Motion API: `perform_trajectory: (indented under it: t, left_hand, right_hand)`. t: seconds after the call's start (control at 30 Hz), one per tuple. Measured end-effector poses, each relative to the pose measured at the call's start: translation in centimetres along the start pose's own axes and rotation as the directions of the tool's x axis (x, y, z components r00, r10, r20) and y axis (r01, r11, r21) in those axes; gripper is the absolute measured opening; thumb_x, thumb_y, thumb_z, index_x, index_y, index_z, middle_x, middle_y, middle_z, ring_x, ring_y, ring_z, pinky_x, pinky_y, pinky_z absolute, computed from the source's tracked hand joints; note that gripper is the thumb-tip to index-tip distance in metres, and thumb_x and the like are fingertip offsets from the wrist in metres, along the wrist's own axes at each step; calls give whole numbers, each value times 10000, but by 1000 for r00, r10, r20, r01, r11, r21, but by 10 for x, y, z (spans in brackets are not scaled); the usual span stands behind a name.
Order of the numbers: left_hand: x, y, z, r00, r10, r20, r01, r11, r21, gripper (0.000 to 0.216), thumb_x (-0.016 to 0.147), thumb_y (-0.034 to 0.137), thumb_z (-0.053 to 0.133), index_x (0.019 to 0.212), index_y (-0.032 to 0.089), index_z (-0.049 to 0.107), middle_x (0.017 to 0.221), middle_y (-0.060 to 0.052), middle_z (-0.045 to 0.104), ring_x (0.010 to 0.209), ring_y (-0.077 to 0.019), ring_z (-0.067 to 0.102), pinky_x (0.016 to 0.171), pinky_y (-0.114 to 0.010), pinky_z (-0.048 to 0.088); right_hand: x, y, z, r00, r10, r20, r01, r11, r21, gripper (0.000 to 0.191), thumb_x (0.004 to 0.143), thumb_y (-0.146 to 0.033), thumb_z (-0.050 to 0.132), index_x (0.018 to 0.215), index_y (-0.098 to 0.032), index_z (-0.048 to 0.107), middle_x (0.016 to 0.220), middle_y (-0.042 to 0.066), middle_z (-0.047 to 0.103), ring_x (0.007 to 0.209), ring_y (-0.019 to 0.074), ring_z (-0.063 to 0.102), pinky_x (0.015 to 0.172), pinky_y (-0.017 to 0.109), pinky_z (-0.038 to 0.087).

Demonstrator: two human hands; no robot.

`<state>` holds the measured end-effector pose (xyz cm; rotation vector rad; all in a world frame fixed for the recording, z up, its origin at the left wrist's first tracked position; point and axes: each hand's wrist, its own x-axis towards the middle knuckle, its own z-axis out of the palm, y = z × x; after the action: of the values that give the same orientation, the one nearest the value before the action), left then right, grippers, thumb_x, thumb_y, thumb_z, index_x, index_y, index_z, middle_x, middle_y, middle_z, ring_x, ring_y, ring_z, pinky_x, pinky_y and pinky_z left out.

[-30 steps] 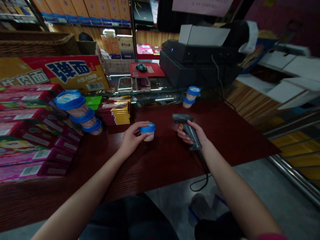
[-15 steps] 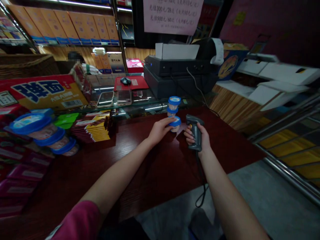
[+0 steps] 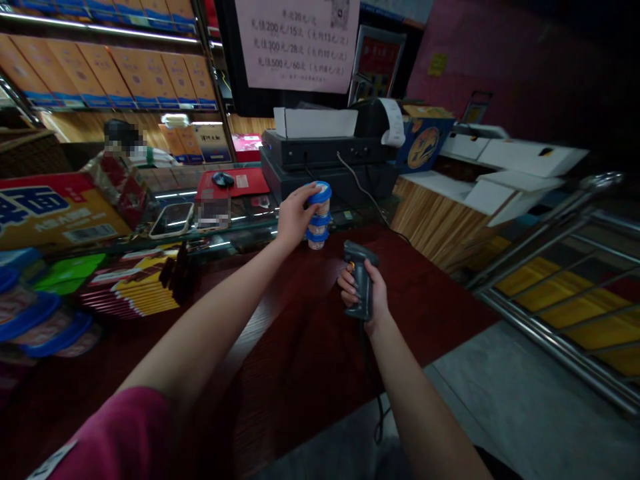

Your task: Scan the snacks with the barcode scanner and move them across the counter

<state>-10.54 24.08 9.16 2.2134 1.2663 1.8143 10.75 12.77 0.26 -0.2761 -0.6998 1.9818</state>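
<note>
A small round tub point(image 3: 321, 196) with a blue lid is gripped at its side by my left hand point(image 3: 295, 217), thumb and fingers around the lid. It sits on top of two like tubs point(image 3: 318, 236) stacked on the dark red wooden counter point(image 3: 295, 320); whether it rests fully on them I cannot tell. My right hand point(image 3: 377, 287) is wrapped around the handle of a grey barcode scanner point(image 3: 361, 283), a finger near its yellow trigger. The scanner's head points left, below and to the right of the stack, and its cord hangs over the counter edge.
On the left stand more blue-lidded tubs point(image 3: 50, 323), a row of brown-and-yellow packets point(image 3: 145, 287) and a red-and-yellow carton point(image 3: 65, 207). Phones lie on the glass counter near a mouse point(image 3: 223, 179). A black cash drawer point(image 3: 330, 175) stands behind; a metal railing point(image 3: 555, 267) runs right.
My left hand has carried its tub up and back onto the stack of two. The scanner stays in my right hand. The view has shifted to the right.
</note>
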Motion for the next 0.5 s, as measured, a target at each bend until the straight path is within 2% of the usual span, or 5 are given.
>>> perform_trajectory:
  t: [0.1, 0.37, 0.5]
  left_hand:
    - [1, -5, 8, 997, -63, 41, 61, 998, 31, 448, 840, -30, 699, 1208, 215, 770, 1365, -94, 753, 1306, -254, 696, 1155, -464, 553]
    - [-1, -4, 15, 993, -70, 92, 62, 995, 82, 426, 872, 27, 665, 1251, 203, 744, 1390, -132, 675, 1331, -284, 641, 1145, -469, 549]
    - [-12, 3, 5, 993, -91, 72, 81, 988, 135, 644, 836, 50, 717, 1441, 250, 621, 1576, -139, 524, 1477, -316, 522, 1239, -518, 463]
  right_hand:
    - [1, 0, -4, 1000, 8, -8, -8, 999, 49, 308, 879, -493, 716, 864, -256, 520, 674, -40, 392, 529, 104, 220, 348, 157, 194]
    - [1, 0, -12, 1000, 12, -4, -11, 993, 115, 303, 891, -479, 710, 896, -245, 517, 701, -36, 455, 526, 98, 330, 354, 156, 316]
    - [-1, -3, -10, 1000, 10, -11, -9, 993, 121, 299, 899, -472, 706, 900, -239, 518, 692, -48, 454, 513, 89, 330, 350, 142, 340]
